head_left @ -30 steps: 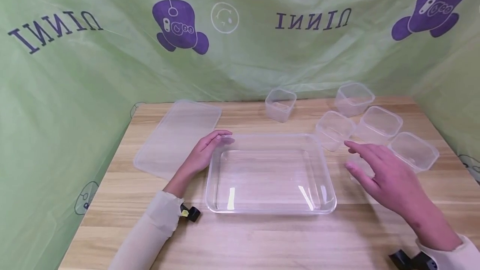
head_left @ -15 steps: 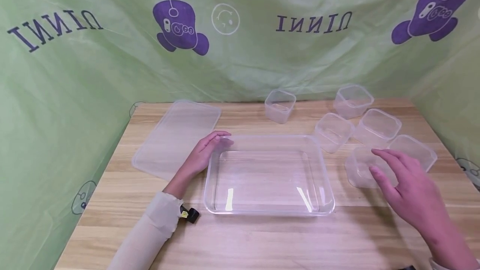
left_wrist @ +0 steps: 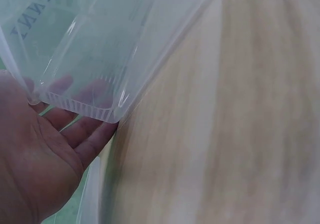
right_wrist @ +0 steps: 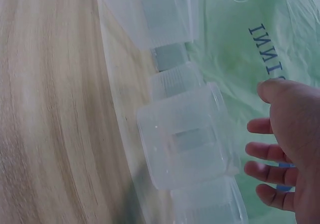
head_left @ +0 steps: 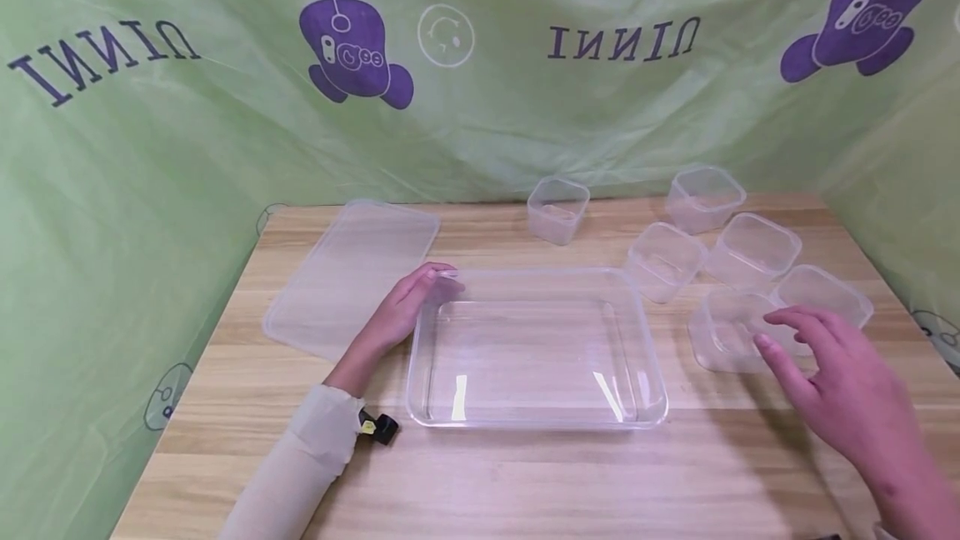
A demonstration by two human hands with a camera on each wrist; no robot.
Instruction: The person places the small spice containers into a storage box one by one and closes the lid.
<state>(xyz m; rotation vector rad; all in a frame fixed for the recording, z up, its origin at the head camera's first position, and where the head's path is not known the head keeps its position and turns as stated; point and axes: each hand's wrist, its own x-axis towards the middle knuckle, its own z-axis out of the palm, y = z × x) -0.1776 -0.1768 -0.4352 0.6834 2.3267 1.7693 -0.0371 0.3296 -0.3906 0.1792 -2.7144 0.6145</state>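
Note:
A large clear rectangular plastic container [head_left: 536, 425] stands in the middle of the table in the head view. At its far left corner my left hand [head_left: 405, 302] rests against the side; the left wrist view shows fairly straight fingers [left_wrist: 92, 141] touching the end wall. My right hand [head_left: 847, 382] hovers over the table on the right, fingers loosely bent and holding nothing. Just beyond it sits a small clear plastic tub [head_left: 720, 336], partly hidden by the fingertips. In the right wrist view the hand [right_wrist: 295, 149] is apart from a small tub [right_wrist: 187, 139].
Several more small clear tubs stand at the right and back, among them a lone tub [head_left: 557, 211] and a back-right tub [head_left: 705, 198]. A flat translucent lid [head_left: 352, 273] lies left of the container. Green printed cloth [head_left: 480, 123] surrounds the wooden table [head_left: 480, 490].
My right hand has drawn back to the right, away from the large container, uncovering the nearest small tub. The left hand stays at the container's corner.

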